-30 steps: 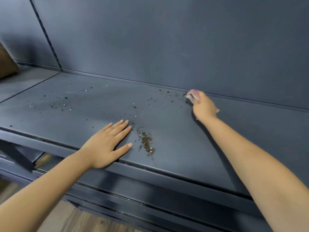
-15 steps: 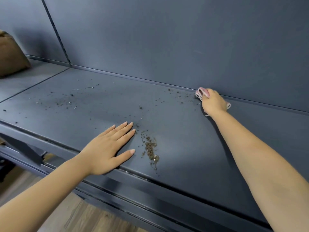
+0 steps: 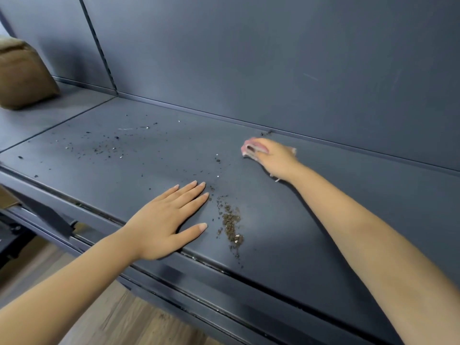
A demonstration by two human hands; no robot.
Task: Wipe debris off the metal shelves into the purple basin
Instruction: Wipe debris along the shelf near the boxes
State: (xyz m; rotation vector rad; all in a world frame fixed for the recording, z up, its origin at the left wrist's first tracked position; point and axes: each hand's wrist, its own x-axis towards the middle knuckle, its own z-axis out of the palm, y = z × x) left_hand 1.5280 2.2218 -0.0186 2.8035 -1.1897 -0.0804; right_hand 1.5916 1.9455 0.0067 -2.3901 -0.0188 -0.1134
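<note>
**A:** What is your left hand doing?

**Me:** My left hand (image 3: 166, 220) lies palm down on the metal shelf (image 3: 286, 220), near its front edge. All 4 fingers are straight and close together, the thumb spread out to the side. It grips nothing; it only rests flat on the metal.

**A:** And the right?

**Me:** My right hand (image 3: 275, 158) is stretched farther back, close to where the shelf meets the back panel (image 3: 249, 58). The fingers are curled over a pink cloth (image 3: 251, 148), pressing it onto the shelf. The cloth shows at my fingertips and a little of it peeks out beside the wrist. The hand is slightly blurred, so I cannot tell exactly how each finger sits.

**A:** Where is the debris?

**Me:** The thickest pile of debris (image 3: 231, 222) lies just to the right of my left thumb and fingertips, between my 2 hands and nearer the left one. Scattered specks (image 3: 104, 148) are spread well to the left of my left hand, toward the back. A few crumbs (image 3: 266, 133) sit just behind my right hand at the back seam.

**A:** And the purple basin?

**Me:** I cannot see it from here.

**A:** Anything else?

**Me:** A brown sack (image 3: 22, 73) sits on the neighbouring shelf, far to the left of both hands. A wooden floor (image 3: 119, 317) shows below my left forearm.
</note>
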